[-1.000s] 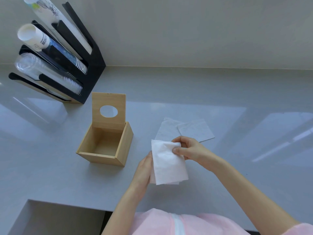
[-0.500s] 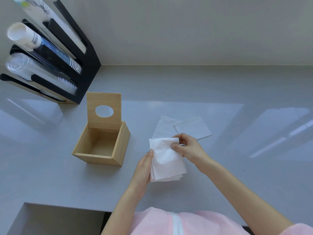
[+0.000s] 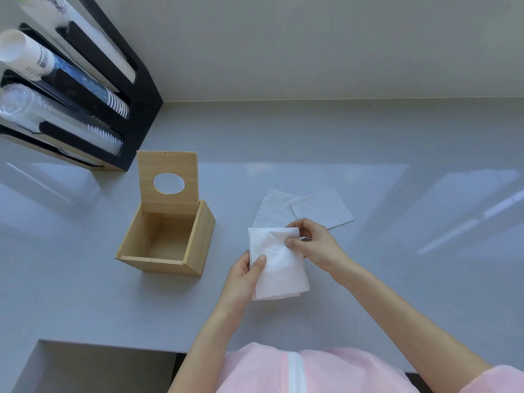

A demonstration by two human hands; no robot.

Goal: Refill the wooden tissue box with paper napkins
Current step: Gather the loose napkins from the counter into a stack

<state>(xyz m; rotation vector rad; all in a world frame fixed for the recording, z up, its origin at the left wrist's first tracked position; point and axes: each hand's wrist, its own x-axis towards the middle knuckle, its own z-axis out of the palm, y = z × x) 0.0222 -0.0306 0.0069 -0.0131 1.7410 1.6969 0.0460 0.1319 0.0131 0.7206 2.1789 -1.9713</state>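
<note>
The wooden tissue box [image 3: 195,239] stands on the grey counter with its hinged lid [image 3: 167,182] raised upright; an oval hole is cut in the lid and the inside is bare. To its right I hold a small stack of white paper napkins [image 3: 279,268] above the counter. My left hand [image 3: 243,276] grips the stack's left edge, thumb on top. My right hand [image 3: 314,245] pinches the stack's upper right corner. Two more napkins [image 3: 320,208] lie flat on the counter just behind my right hand.
A black cup dispenser rack [image 3: 85,89] with rows of paper and clear plastic cups stands at the back left against the wall. The counter's front edge has a recessed cut-out [image 3: 99,367] at lower left. A pink garment shows at the bottom.
My left thumb has come up onto the front of the napkin stack. The right hand has shifted its pinch on the top corner. The stack stays beside the box.
</note>
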